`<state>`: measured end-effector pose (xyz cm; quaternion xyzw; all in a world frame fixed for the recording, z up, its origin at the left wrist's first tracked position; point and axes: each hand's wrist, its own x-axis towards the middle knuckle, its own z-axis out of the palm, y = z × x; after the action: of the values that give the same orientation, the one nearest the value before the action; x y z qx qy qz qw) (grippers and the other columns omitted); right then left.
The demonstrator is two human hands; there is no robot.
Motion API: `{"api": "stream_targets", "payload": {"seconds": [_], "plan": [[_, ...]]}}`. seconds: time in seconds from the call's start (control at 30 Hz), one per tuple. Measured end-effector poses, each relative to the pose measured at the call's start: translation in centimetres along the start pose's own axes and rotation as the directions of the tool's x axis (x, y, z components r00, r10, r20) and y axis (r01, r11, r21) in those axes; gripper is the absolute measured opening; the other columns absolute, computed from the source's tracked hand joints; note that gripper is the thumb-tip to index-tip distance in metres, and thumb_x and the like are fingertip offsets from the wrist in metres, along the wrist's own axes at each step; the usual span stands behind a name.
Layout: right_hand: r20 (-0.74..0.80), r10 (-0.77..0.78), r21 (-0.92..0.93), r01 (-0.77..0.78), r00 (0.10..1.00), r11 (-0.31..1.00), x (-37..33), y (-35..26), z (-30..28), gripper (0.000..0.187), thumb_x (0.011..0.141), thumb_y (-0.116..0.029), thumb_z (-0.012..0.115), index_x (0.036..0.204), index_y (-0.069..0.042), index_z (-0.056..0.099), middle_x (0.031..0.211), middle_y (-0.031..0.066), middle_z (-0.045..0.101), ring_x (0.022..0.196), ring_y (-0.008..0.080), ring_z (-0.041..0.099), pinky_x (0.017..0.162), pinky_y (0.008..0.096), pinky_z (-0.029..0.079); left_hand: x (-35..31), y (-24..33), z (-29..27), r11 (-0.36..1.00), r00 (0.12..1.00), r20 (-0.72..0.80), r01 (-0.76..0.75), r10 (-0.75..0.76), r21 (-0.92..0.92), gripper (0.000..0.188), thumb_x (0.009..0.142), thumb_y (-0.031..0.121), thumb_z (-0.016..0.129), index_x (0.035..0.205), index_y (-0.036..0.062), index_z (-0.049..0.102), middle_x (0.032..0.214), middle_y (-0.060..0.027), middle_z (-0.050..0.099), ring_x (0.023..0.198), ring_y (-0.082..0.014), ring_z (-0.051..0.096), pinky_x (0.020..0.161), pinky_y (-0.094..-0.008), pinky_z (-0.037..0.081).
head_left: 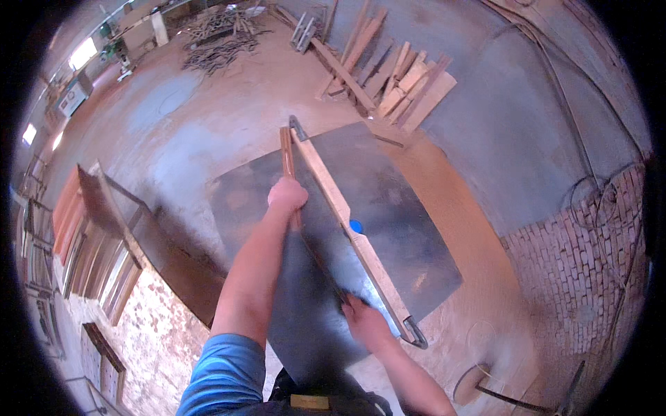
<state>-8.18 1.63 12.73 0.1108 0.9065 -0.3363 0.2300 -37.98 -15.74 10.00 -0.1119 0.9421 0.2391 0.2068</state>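
My left hand (286, 194) is closed around a narrow reddish-brown wooden strip (286, 149), whose far end sticks out beyond my fist. Nearer to me, my right hand (363, 320) has its fingers pinched together low over the dark sheet; what they hold is small, dark and hard to make out. A thin dark line (320, 262) runs between the two hands. Just to their right lies a long pale wooden bar (326, 182), slanting from far left to near right. It has dark metal pieces at both ends and a blue disc (356, 227) at its middle.
Under my hands lies a large dark, glossy sheet (409, 256). Planks (416, 90) lean on the grey wall beyond it, near a scrap-wood heap (222, 41). A rack of boards (100, 249) stands left. A brick wall (576, 263) and a round disc (470, 385) are right.
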Motion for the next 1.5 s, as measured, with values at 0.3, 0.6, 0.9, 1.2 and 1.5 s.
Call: {"api": "stream_targets", "payload": {"seconds": [0.3, 0.6, 0.9, 1.2, 1.5], "plan": [[-0.077, 0.034, 0.093, -0.027, 0.996, 0.995, -11.8, 9.4, 3.9, 0.036, 0.101, -0.028, 0.047, 0.127, -0.008, 0.061, 0.098, 0.0258, 0.064, 0.09, 0.0411, 0.063, 0.08, 0.0479, 0.052, -13.1, -21.1, -3.0, 0.851, 0.99, 0.13, 0.116, -0.056, -0.512, 0.035, 0.085, 0.011, 0.055, 0.116, -0.0029, 0.058, 0.102, -0.0186, 0.068, 0.094, -0.0283, 0.07, 0.077, -0.0371, 0.059], [-0.034, -0.017, 0.181, 0.023, 0.999, 0.983, -12.8, 13.5, 6.2, 0.04, 0.101, -0.024, 0.046, 0.133, -0.002, 0.057, 0.068, 0.0151, 0.061, 0.064, 0.0277, 0.062, 0.063, 0.0402, 0.049, -34.5, -31.3, -0.9, -0.079, 0.995, -0.09, -0.093, -0.038, -0.993, 0.016, 0.096, 0.008, 0.051, 0.109, -0.0002, 0.056, 0.101, -0.0162, 0.067, 0.091, -0.0295, 0.071, 0.08, -0.0409, 0.062], [-0.085, -0.046, 0.191, 0.061, 0.995, 0.98, -14.5, 9.6, 8.5, 0.035, 0.102, -0.028, 0.047, 0.114, 0.001, 0.059, 0.062, 0.0049, 0.052, 0.055, 0.0146, 0.052, 0.052, 0.0337, 0.043, -42.4, -41.0, -1.0, -0.228, 0.975, -0.14, -0.178, -0.172, -0.957, 0.014, 0.096, 0.006, 0.05, 0.108, 0.0016, 0.052, 0.097, -0.0154, 0.067, 0.087, -0.0238, 0.071, 0.077, -0.0359, 0.061], [-0.007, 0.07, 0.085, -0.069, 0.998, 0.994, -16.5, -2.1, 14.6, 0.038, 0.102, -0.035, 0.047, 0.12, -0.003, 0.057, 0.06, -0.0008, 0.045, 0.048, 0.0092, 0.046, 0.043, 0.0296, 0.037, -47.8, -60.3, -5.7, 0.74, 0.809, -0.341, 0.162, -0.478, -0.653, 0.018, 0.089, 0.012, 0.062, 0.105, 0.0042, 0.061, 0.091, -0.0128, 0.066, 0.078, -0.0246, 0.066, 0.073, -0.0377, 0.056], [-0.14, 0.22, 0.056, -0.214, 0.965, 0.975, -16.7, -7.2, 17.6, 0.04, 0.104, -0.029, 0.042, 0.134, -0.003, 0.049, 0.052, -0.0023, 0.038, 0.038, 0.0098, 0.036, 0.034, 0.0299, 0.029, -54.9, -84.9, -11.5, 0.832, 0.535, -0.814, 0.541, -0.227, 0.124, 0.033, 0.085, 0.01, 0.06, 0.118, 0.0097, 0.062, 0.116, -0.0136, 0.063, 0.116, -0.0357, 0.055, 0.098, -0.0455, 0.046]]}}
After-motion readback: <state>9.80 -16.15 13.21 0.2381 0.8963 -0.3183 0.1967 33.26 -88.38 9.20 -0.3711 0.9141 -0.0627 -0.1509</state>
